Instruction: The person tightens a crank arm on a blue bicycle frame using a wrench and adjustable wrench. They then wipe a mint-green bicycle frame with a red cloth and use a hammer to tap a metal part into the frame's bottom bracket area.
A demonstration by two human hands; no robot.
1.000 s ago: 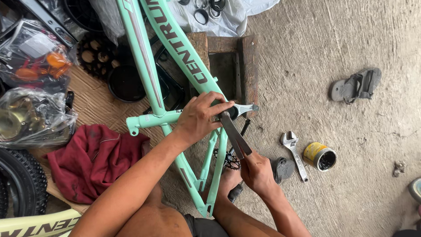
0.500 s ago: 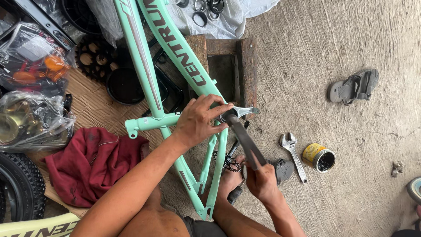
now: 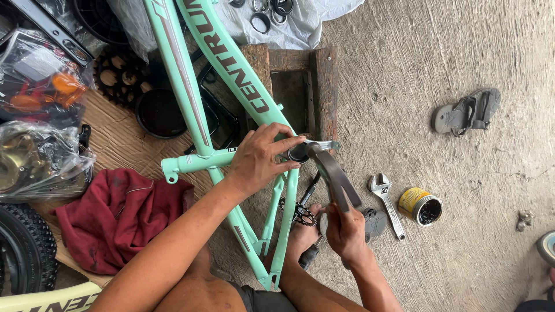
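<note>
A mint-green bicycle frame (image 3: 225, 55) lies across the floor under me. My left hand (image 3: 261, 159) is clamped over its bottom bracket, fingers spread around the shell. My right hand (image 3: 346, 230) grips the lower end of a flat grey wrench (image 3: 335, 173), whose head sits on the bottom bracket cup just beyond my left fingertips. The wrench handle slants down and to the right. A small black sprocket (image 3: 304, 215) and my foot (image 3: 303, 231) lie under the frame's rear stays.
An adjustable wrench (image 3: 386, 196) and an open yellow grease tin (image 3: 421, 205) lie on the concrete to the right, a sandal (image 3: 467, 110) farther off. A red rag (image 3: 118, 216), bagged parts (image 3: 40, 162), a chainring (image 3: 118, 72), a tyre (image 3: 23, 248) and a wooden block (image 3: 324, 86) crowd the left and top.
My right hand has swung the wrench handle, which now points further down and to the right. My left hand has stayed on the bottom bracket.
</note>
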